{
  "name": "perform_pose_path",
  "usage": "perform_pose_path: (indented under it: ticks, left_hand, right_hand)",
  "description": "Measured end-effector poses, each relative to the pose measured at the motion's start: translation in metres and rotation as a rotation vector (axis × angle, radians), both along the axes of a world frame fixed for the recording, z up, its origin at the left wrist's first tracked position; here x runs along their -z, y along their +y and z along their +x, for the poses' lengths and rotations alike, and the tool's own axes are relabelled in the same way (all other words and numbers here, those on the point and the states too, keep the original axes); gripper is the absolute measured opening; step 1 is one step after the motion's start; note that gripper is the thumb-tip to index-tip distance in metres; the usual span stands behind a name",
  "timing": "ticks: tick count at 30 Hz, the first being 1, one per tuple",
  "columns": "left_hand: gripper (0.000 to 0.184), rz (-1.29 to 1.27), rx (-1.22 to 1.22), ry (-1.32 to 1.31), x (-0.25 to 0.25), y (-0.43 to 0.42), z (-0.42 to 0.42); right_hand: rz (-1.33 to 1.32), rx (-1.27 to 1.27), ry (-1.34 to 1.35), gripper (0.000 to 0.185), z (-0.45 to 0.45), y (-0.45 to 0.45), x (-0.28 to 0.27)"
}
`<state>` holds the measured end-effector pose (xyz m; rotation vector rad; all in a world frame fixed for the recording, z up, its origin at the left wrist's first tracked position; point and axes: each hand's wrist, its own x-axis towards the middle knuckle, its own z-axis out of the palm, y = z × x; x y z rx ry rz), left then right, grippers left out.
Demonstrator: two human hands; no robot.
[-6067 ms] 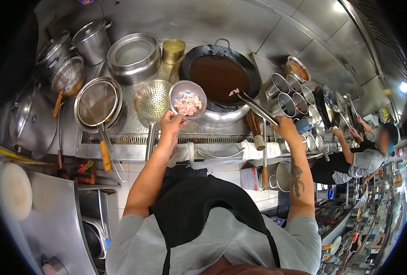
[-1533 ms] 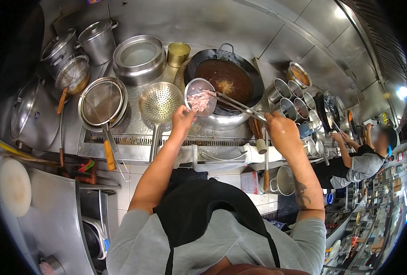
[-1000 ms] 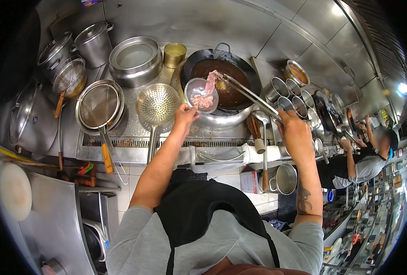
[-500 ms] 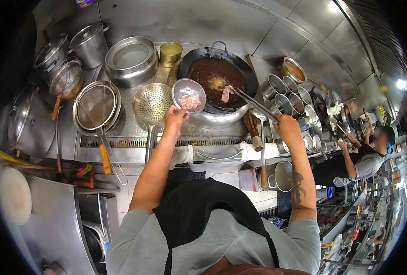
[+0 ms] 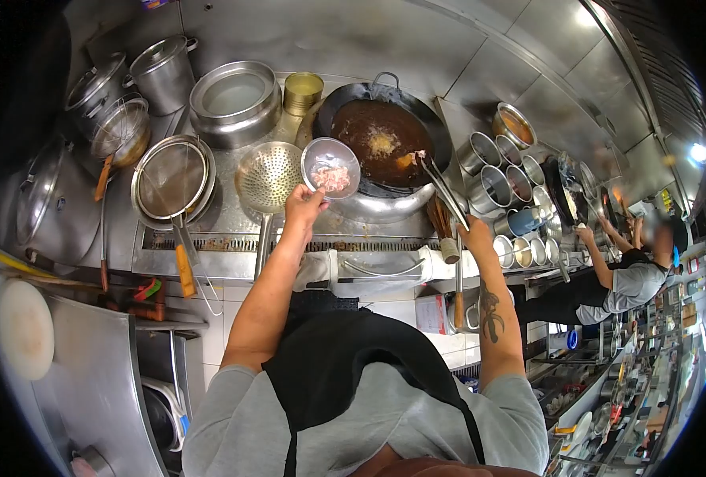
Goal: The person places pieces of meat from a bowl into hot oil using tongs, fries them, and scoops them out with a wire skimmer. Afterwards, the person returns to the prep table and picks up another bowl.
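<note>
My left hand (image 5: 308, 204) grips the rim of a small bowl (image 5: 350, 153), tilted, with pieces of raw meat (image 5: 331, 178) in it. The bowl is over the left front edge of a black wok (image 5: 439, 131) that holds dark oil (image 5: 362, 127). My right hand (image 5: 477, 236) is closed round metal tongs (image 5: 449, 196), whose tips are at the oil's right side. A piece of meat (image 5: 418, 156) is at the tips, partly in the oil. Pale foam (image 5: 382, 143) bubbles near the oil's middle.
Left of the wok are a perforated ladle (image 5: 267, 176), a wide pot (image 5: 235, 121), a can (image 5: 302, 94) and strainers (image 5: 172, 179). Several metal containers (image 5: 489, 188) stand to the right. Farther right, a co-worker (image 5: 631, 278) stands at the same range.
The tongs have carried meat from the bowl to the oil, and my right hand is now lower. The bowl has shifted left from over the wok's edge region. Foam has appeared in the oil.
</note>
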<state>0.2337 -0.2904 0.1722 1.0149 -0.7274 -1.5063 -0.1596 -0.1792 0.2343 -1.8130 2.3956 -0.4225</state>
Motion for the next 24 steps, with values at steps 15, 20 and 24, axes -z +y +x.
perform_pose_path:
  ticks: [15,20,24]
  left_hand:
    - [0.024,-0.010,0.002,0.046,0.002,0.005,0.001]
    - [0.023,-0.028,0.008,0.044,0.003,0.006,0.002]
    - [0.023,-0.023,0.010,0.042,0.002,0.009,0.003]
  right_hand:
    - [0.042,0.023,0.094,0.039,-0.009,0.008,0.006]
    - [0.060,0.022,0.099,0.039,-0.005,0.015,-0.011]
    - [0.094,0.022,0.121,0.040,-0.003,0.023,-0.017]
